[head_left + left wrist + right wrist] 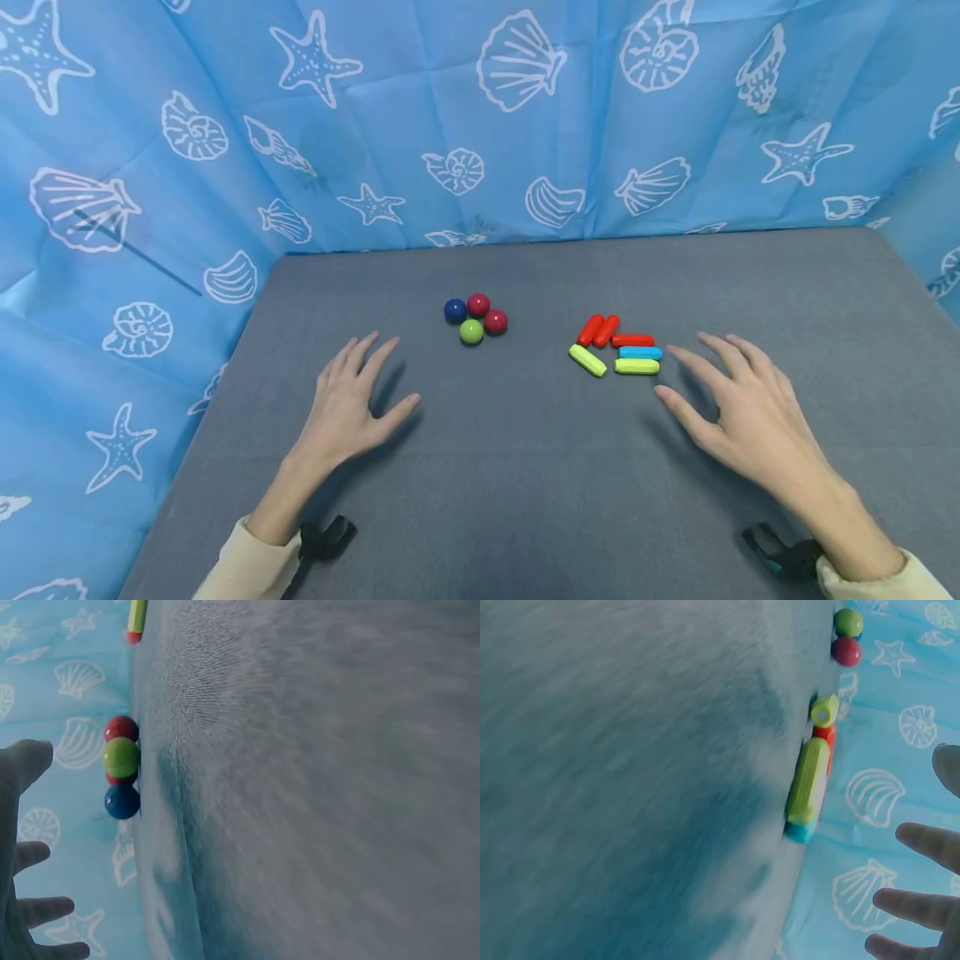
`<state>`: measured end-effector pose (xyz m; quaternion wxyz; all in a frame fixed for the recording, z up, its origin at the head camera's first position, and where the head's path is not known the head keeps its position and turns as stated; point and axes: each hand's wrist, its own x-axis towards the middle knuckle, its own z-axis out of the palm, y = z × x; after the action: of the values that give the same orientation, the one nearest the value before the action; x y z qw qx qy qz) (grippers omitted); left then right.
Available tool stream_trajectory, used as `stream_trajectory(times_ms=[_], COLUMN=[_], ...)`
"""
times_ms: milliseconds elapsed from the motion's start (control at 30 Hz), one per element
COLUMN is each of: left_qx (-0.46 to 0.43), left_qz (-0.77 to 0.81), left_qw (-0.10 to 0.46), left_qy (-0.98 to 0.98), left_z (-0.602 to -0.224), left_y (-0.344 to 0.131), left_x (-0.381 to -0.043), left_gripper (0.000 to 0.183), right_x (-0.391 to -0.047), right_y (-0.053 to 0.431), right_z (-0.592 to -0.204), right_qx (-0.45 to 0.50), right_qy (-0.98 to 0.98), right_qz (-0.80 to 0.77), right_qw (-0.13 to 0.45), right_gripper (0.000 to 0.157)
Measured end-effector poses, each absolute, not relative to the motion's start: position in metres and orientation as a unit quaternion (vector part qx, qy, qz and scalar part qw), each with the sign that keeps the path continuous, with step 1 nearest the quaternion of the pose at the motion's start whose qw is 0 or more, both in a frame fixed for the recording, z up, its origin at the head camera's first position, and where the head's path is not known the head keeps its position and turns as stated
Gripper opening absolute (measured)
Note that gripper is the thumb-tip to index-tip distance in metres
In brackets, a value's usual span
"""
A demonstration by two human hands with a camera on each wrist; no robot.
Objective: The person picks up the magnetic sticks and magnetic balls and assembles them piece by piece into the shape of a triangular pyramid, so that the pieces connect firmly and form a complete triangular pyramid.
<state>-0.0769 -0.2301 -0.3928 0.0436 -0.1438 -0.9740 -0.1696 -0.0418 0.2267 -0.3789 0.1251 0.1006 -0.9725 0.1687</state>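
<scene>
My left hand (348, 408) hovers over the left part of the grey table, fingers spread and holding nothing. Beyond its fingertips sits a cluster of small glossy balls: a blue ball (455, 311), a green ball (471, 332) and two red balls (496, 322). On the right, my right hand (750, 408) is also spread, with nothing in it. Its fingertips are close to a group of short faceted sticks: several red sticks (632, 340), a blue stick (640, 353) and two yellow-green sticks (637, 367). In the right wrist view a yellow-green stick (808, 780) hides part of the others.
A grey cloth covers the table (510, 500). Behind it and along both sides hangs a blue curtain (420, 108) with white shells and starfish. Black straps (327, 539) circle both wrists beside the pale sleeves.
</scene>
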Motion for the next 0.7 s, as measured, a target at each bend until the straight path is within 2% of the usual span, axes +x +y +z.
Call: stream_trajectory(times_ms=[267, 700], left_qx=[-0.172, -0.219], left_qz=[-0.196, -0.23], left_qw=[0.055, 0.054], left_qy=[-0.964, -0.947], left_z=[-0.392, -0.392], left_y=[-0.206, -0.167], left_x=[-0.099, -0.139], left_gripper=[0.078, 0.069], right_x=[-0.052, -0.068], right_y=[0.204, 0.174], right_z=[-0.374, -0.378], right_qx=[0.129, 0.169], right_qy=[-0.961, -0.942], right_qz=[0.191, 0.247], right_qw=[0.151, 0.151], right_gripper=[0.052, 0.038])
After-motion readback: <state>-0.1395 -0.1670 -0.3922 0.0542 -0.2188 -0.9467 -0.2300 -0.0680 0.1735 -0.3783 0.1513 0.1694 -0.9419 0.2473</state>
